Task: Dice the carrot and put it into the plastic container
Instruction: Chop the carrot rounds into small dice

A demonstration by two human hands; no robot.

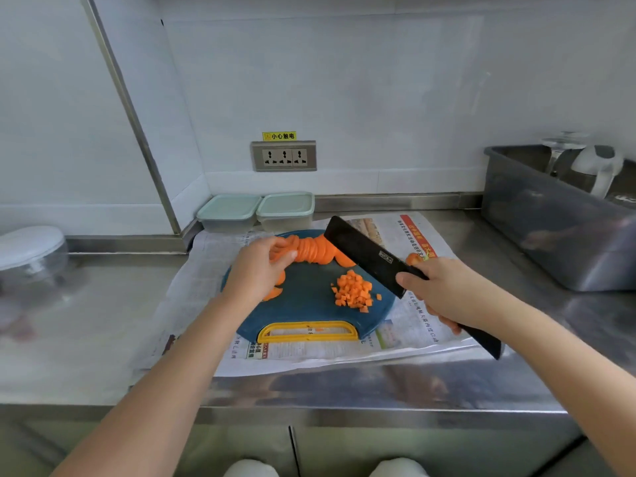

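Left hand (pixel 256 270): the grip is closing on the left end of a fanned row of carrot slices (pixel 311 251), fingers curled around them, with the slices trailing away to the right of the fingertips. A few loose slices are lying just under and behind this hand. Right hand (pixel 444 290): the grip is wrapping tightly around the handle of a black knife (pixel 368 256), thumb lying along the near face. The blade is angling up and away to the left of the grip, its far corner overlapping the right end of the row; whether it is touching cannot be told. The diced carrot (pixel 354 290) is sitting in a small heap between the two hands, just left of the right grip and below the blade. All the cut carrot is resting on a round blue cutting board (pixel 309 304), which is lying on newspaper (pixel 413 325) spread over the steel bench (pixel 103 304). A carrot end (pixel 413 259) is lying just beyond the right grip. Two plastic containers (pixel 229 211), lids on, are standing side by side beyond the left grip, against the wall. A grey tub (pixel 550 228) is standing well to the right of the right grip.
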